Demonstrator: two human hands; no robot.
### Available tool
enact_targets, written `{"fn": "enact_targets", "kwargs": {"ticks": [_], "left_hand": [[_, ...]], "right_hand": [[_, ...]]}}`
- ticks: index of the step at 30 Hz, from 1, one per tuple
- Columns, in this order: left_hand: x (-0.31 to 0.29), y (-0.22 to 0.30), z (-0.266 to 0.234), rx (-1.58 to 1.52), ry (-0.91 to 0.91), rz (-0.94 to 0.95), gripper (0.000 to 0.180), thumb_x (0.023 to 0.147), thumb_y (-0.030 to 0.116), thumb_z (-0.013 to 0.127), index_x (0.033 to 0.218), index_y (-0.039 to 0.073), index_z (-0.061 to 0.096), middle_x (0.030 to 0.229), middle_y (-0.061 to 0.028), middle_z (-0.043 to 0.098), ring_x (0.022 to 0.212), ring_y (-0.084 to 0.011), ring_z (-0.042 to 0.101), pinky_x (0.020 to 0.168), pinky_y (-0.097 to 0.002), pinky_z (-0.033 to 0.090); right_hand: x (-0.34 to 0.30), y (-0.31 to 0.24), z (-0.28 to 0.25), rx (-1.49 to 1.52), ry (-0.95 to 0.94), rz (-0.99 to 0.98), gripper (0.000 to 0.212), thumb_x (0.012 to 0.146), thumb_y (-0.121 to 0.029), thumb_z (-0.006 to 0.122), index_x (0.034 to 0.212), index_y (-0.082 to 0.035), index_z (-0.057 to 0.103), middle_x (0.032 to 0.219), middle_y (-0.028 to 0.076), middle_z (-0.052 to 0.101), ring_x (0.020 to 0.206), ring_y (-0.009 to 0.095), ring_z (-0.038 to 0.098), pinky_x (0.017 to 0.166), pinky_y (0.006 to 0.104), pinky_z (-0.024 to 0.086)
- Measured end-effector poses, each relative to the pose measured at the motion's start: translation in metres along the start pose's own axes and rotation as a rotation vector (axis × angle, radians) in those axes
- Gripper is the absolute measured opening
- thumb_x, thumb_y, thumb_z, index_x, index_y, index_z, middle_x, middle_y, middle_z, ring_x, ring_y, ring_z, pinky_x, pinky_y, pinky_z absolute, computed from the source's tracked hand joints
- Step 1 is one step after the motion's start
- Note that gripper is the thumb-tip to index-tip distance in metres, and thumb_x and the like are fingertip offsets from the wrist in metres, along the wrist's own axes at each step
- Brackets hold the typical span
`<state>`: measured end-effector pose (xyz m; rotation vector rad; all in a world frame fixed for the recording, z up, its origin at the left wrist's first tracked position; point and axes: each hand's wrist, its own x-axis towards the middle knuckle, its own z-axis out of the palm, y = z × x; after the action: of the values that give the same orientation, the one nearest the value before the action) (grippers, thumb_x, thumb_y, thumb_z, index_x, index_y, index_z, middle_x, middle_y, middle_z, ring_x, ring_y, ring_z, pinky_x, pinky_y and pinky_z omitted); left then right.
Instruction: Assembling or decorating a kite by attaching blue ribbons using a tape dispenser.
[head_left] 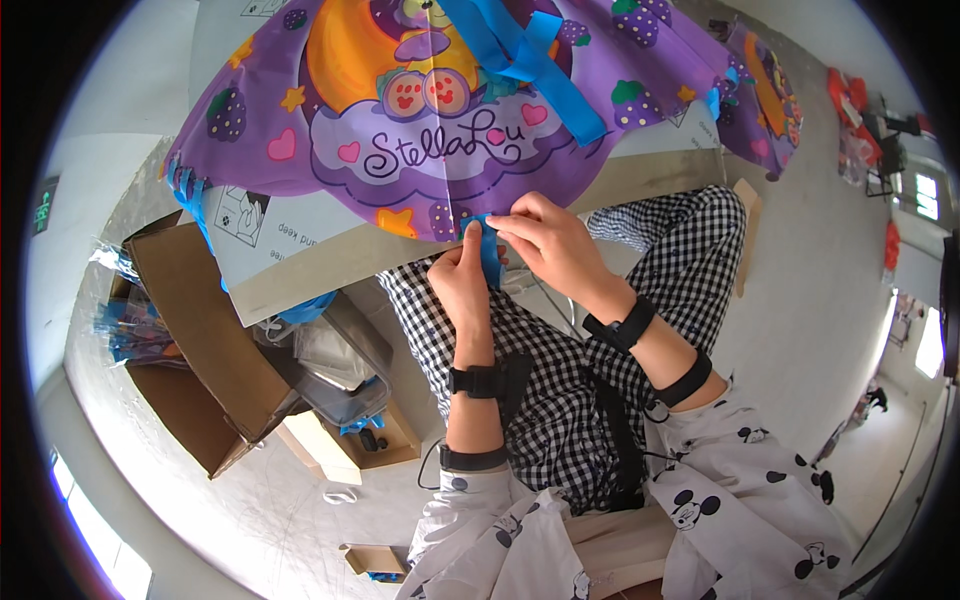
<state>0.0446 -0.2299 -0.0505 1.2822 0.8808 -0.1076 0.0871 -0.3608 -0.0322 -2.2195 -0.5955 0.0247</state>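
Observation:
A purple sheet [270, 120] printed with cartoon figures, berries, hearts and stars spreads over the table at the top, its curved lower edge toward me. At the middle of that edge is a short blue strip [490, 262]. My left hand [462, 290] pinches the strip, thumb on top, with part of it hanging past the fingers. My right hand [560, 250] comes in from the right, its thumb and forefinger closed on the strip's upper end where it meets the sheet. Longer blue ribbon [545, 80] lies loosely over the sheet's upper part.
The table's front edge [330, 262] runs just above my knees. Left of my legs stand an open cardboard box [200, 330] with wrapped goods, a grey plastic bin [370, 345] and a smaller carton [390, 435]. More purple printed material [765, 95] hangs at the right.

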Motion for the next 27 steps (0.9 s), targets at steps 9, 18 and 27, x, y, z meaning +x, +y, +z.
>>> {"fn": "enact_targets", "kwargs": {"ticks": [9,18,27], "left_hand": [[-0.003,0.008,0.003,0.059,0.030,0.025,0.046,0.092,0.032,0.064,0.072,-0.008,0.069,0.065,-0.0107,0.068,0.055,-0.0112,0.060,0.051,-0.0241,0.046],[0.005,-0.008,0.000,-0.053,0.031,0.014,0.044,0.092,0.031,0.065,0.071,-0.009,0.067,0.066,-0.0121,0.067,0.056,-0.0135,0.061,0.052,-0.0248,0.047],[-0.001,-0.002,0.004,-0.026,0.031,-0.039,0.043,0.091,0.032,0.066,0.075,-0.008,0.067,0.068,-0.0137,0.068,0.055,-0.0159,0.063,0.050,-0.0236,0.046]], "right_hand": [[0.002,0.004,0.003,-0.084,-0.029,-0.040,0.021,0.081,-0.001,0.067,0.101,-0.005,0.068,0.084,0.006,0.057,0.071,0.021,0.060,0.060,0.0330,0.048],[0.127,0.056,-0.125,0.504,0.493,0.237,0.021,0.091,-0.014,0.062,0.108,-0.003,0.065,0.093,0.000,0.066,0.077,0.009,0.058,0.064,0.0208,0.044],[0.296,0.158,-0.223,0.090,0.577,0.405,0.038,0.086,-0.033,0.067,0.109,-0.003,0.067,0.109,0.009,0.069,0.099,0.028,0.065,0.083,0.0356,0.048]]}}
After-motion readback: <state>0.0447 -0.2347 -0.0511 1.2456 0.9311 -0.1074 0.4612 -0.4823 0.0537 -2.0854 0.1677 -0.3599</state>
